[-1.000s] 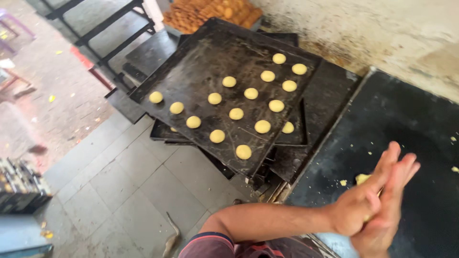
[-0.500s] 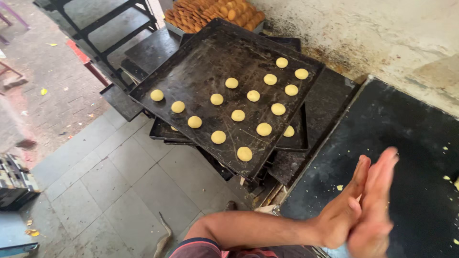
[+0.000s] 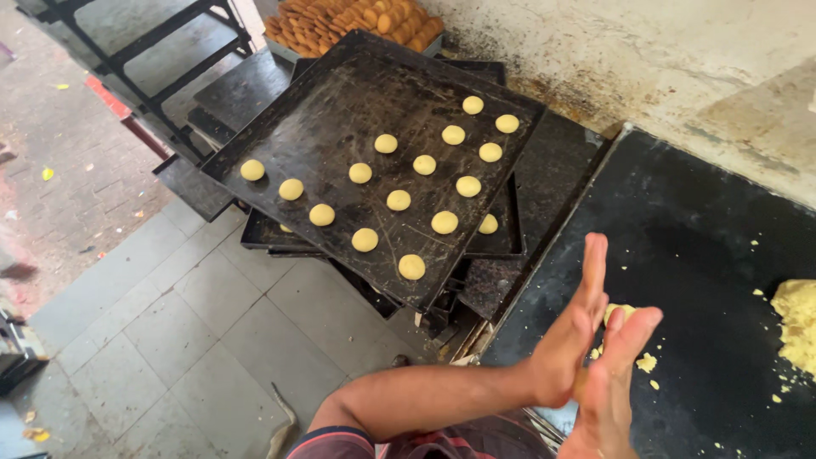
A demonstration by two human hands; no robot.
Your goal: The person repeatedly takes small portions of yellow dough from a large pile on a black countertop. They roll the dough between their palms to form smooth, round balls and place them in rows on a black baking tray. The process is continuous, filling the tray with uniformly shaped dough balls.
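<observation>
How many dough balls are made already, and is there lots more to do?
Done: about fifteen round dough balls sit on the top black tray. In hand: the left hand and right hand press a small piece of dough between the palms. Left: a dough heap lies on the dark worktop, and much of the tray is bare.

Soft, even daylight fills the scene and looks brighter on the far pale plastered wall (image 3: 680, 59). Shadows are faint. The dark scratched metal baking tray (image 3: 323, 127) shows a dull sheen. Focus is sharp throughout; straight edges bow slightly near the frame borders.
</observation>
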